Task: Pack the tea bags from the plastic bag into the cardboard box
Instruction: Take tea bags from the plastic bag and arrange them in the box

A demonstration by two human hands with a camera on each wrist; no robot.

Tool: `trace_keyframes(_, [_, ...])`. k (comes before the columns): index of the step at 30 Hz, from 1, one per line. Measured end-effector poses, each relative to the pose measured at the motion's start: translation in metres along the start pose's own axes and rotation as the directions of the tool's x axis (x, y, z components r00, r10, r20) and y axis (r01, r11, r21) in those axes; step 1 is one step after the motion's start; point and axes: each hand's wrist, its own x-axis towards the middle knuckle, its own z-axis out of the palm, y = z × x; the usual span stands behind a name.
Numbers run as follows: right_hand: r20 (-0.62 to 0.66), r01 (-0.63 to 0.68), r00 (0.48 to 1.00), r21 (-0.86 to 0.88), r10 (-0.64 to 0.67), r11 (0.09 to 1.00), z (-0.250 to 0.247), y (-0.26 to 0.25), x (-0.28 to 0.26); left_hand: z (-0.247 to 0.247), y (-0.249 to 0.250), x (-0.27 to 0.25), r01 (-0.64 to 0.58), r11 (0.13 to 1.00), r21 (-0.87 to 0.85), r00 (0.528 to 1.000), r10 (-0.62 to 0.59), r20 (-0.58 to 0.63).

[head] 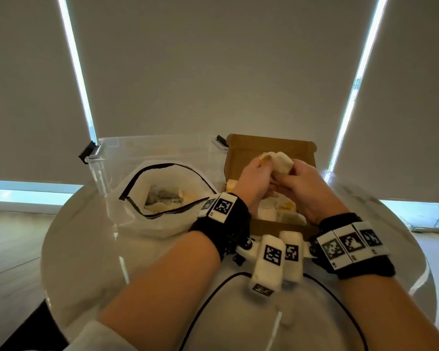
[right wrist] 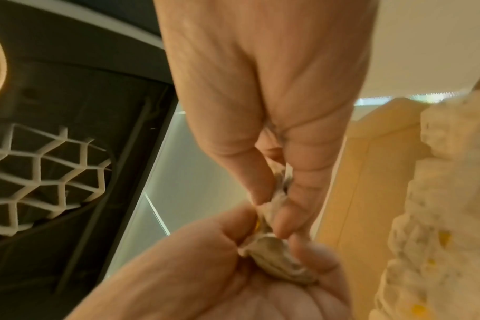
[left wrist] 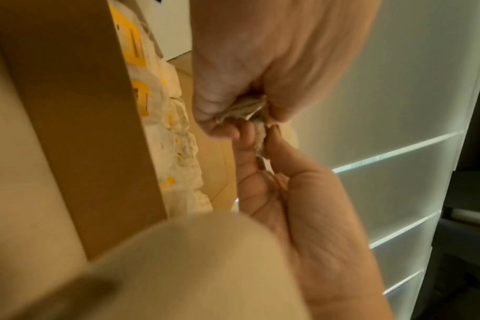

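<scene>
soft, crumpling paper tea bags are being pinched between left hand and right hand over the cardboard box, likely needing light edge grips.

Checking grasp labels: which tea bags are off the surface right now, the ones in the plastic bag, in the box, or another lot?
The tea bags held by both hands, left hand and right hand, above the cardboard box; the rest lie inside containers.

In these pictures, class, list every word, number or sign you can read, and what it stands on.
No readable words or numbers.
Wristband markers: black-and-white square codes, no letters.
Yellow tags on the tea bags in the cardboard box: dark print, too blurred to read.
Plastic bag: no text visible.
</scene>
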Motion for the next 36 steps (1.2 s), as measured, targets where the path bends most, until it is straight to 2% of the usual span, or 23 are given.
trace_keyframes(3, [-0.131, -0.045, 0.990, 0.091, 0.056, 0.995, -0.003, 0.004, 0.004, 0.000, -0.002, 0.001, 0.023, 0.979, -0.202, 0.995, -0.042, -0.090])
trace_keyframes(5, [-0.104, -0.069, 0.991, 0.150, 0.085, 0.986, -0.002, 0.005, 0.003, -0.001, -0.006, -0.001, 0.056, 0.959, -0.278, 0.995, -0.077, -0.065])
trace_keyframes(11, [-0.098, -0.086, 0.991, 0.086, 0.094, 0.993, -0.003, 0.005, 0.001, -0.007, -0.010, -0.005, 0.049, 0.972, -0.230, 0.997, -0.060, -0.039])
trace_keyframes(18, [-0.119, -0.130, 0.982, 0.135, 0.146, 0.982, -0.011, 0.005, 0.003, -0.016, -0.009, -0.002, 0.036, 0.968, -0.250, 0.993, -0.063, -0.102])
trace_keyframes(23, [-0.237, -0.108, 0.964, 0.046, 0.116, 0.993, -0.033, 0.008, 0.006, -0.025, -0.010, 0.002, 0.044, 0.956, -0.289, 0.988, -0.085, -0.130])
trace_keyframes(26, [-0.288, -0.078, 0.956, -0.035, 0.065, 0.996, -0.054, 0.010, 0.007, -0.029, -0.012, 0.001, 0.079, 0.988, -0.132, 0.994, -0.088, -0.068])
trace_keyframes(30, [-0.208, -0.223, 0.959, -0.146, 0.190, 0.964, -0.071, 0.013, 0.012, -0.026, -0.020, 0.001, 0.106, 0.993, 0.056, 0.994, -0.105, -0.015])
trace_keyframes(33, [-0.151, -0.269, 0.961, -0.331, 0.230, 0.905, -0.076, 0.011, 0.015, -0.027, -0.022, 0.002, 0.151, 0.989, 0.003, 0.989, -0.151, -0.008])
trace_keyframes(36, [-0.095, -0.262, 0.965, -0.430, 0.246, 0.864, -0.080, 0.006, 0.017, -0.028, -0.020, 0.001, 0.176, 0.982, -0.063, 0.984, -0.177, -0.016])
